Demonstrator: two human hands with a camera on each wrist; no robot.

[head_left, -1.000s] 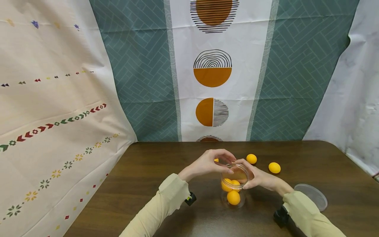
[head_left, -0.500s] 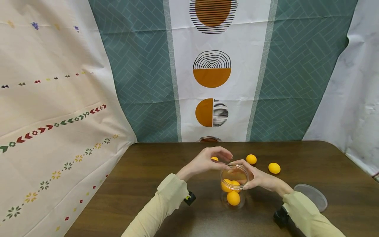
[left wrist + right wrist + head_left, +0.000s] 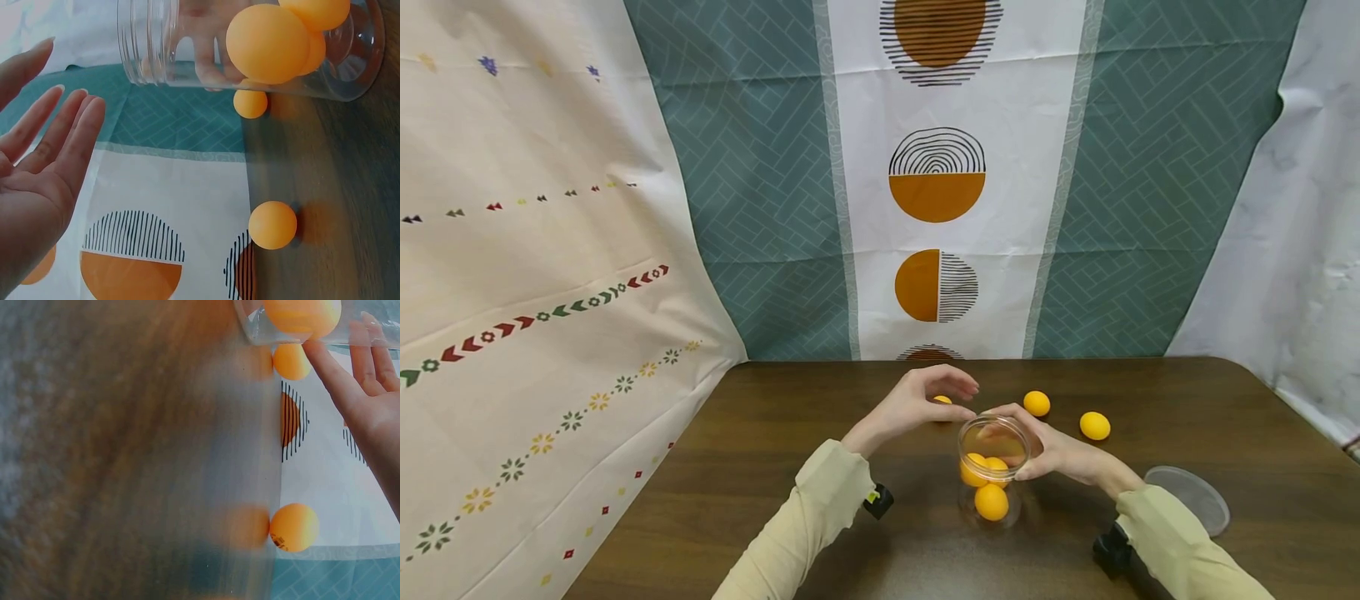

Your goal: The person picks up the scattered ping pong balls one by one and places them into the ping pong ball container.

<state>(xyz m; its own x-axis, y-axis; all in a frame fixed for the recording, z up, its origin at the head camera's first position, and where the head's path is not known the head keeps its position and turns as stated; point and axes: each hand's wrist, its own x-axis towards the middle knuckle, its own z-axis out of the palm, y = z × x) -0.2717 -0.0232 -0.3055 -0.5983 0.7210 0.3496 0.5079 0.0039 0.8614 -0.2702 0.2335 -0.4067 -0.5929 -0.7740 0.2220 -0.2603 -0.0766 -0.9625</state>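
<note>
While the right hand (image 3: 1051, 451) grips the jar (image 3: 994, 475), presumably steadying it and its orange balls (image 3: 992, 503), the left hand (image 3: 917, 400) hovers loose and empty beside the rim (image 3: 961, 447).

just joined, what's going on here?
A person's right hand steadies an open, clear jar standing upright on the table, with three orange balls inside. The left hand hovers near the jar's mouth, holding nothing. Three more balls lie on the table outside the jar. A translucent disc, probably the lid, lies off to the right.
</note>
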